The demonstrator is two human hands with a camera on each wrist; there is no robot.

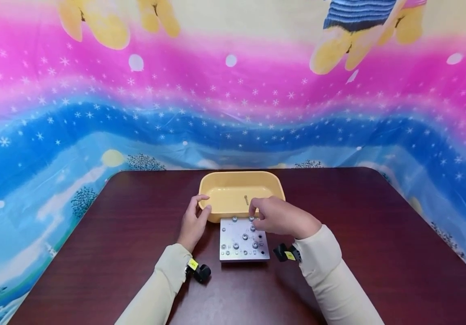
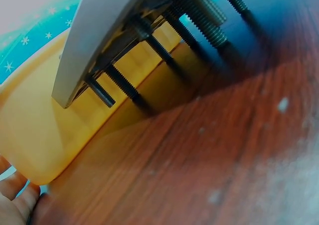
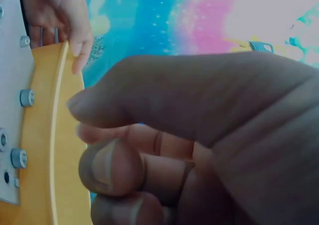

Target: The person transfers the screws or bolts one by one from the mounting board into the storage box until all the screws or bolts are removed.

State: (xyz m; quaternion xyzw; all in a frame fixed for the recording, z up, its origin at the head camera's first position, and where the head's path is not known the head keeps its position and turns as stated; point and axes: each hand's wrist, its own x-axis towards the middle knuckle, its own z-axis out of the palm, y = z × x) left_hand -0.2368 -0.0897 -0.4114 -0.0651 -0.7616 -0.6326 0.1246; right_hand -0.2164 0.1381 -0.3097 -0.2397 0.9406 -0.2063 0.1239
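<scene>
A silver metal plate (image 1: 237,262) stands in front of a yellow plastic bin (image 1: 242,178), set with several socket-head bolts (image 1: 245,236). Their threaded shanks (image 2: 198,23) stick out under the plate in the left wrist view. One loose bolt (image 1: 246,200) lies in the bin. My left hand (image 1: 192,225) holds the bin's left front corner, thumb and fingers about the rim. My right hand (image 1: 283,216) hovers over the plate's far right corner, fingers loosely bent. In the right wrist view no object shows between thumb (image 3: 99,105) and fingers.
The dark red-brown wooden table (image 1: 135,253) carries the bin and plate. Two dark holes (image 1: 260,236) show at the plate's right side. A patterned cloth (image 1: 233,117) hangs behind and beside the table. Small black cameras (image 1: 202,273) are strapped to both wrists.
</scene>
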